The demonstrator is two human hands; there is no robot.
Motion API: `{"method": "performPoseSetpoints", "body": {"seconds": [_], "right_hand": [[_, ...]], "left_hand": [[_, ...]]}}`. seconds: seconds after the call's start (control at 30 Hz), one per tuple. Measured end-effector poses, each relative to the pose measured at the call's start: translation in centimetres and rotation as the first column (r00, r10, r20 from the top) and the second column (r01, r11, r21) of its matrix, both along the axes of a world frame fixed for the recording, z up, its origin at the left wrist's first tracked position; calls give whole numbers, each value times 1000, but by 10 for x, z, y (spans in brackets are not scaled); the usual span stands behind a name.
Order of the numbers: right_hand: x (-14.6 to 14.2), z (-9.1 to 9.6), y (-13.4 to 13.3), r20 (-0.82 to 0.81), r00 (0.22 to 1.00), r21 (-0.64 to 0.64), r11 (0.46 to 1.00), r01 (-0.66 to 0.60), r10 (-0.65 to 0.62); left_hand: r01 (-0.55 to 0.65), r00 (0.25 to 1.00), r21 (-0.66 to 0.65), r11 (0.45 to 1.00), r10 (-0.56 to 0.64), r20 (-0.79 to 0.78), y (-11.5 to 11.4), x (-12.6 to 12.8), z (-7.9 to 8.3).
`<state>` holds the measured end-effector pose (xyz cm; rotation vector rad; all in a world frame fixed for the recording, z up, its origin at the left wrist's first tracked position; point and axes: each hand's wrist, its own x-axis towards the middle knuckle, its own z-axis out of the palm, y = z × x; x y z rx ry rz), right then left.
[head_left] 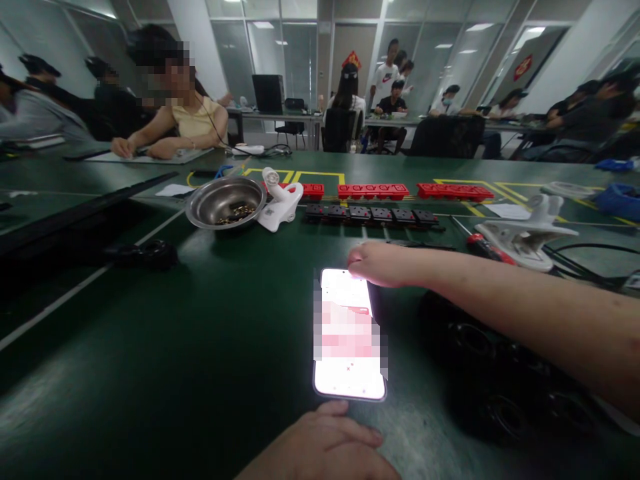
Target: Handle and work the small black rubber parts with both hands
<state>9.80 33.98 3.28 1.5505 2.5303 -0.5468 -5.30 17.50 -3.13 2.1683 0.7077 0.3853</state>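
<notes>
A smartphone [345, 387] with a bright, partly pixelated screen lies face up on the green table in front of me. My right hand [377, 262] reaches in from the right, with its fingers curled and their tips at the phone's upper right corner. No held thing shows in it, though its underside is hidden. Just below the phone's bottom edge, my left hand [325, 447] rests with its fingers loosely stretched out. It holds nothing.
A metal bowl [226, 200] with small brass-coloured parts stands beside a white clamp [281, 203]. Behind the phone are a row of black blocks [373, 217] and red racks [373, 192]. Another white clamp [525, 233] and dark round objects [505, 373] lie right. A person [200, 123] sits across.
</notes>
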Motion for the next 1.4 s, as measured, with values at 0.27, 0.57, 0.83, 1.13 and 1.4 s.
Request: {"method": "performPoseSetpoints", "body": {"seconds": [0.27,0.57,0.83,1.13,1.4], "right_hand": [[24,13,-102,-47,858,276,832,-482,512],[37,30,-134,-283,903,269,931,-248,323],[52,28,-207,-457,878,-140,986,86,-141],[49,-13,-247,-769,614,-147,984,104,-179],[58,-33,-248,-787,610,189,977,97,92]], "left_hand": [[29,998,-23,999,-30,-46,0,3,3],[-86,996,51,995,85,31,-15,5,26],[-240,966,158,958,220,133,-53,20,35],[-329,716,-541,774,578,391,-95,38,21],[-239,670,-728,643,652,355,-89,39,21]]}}
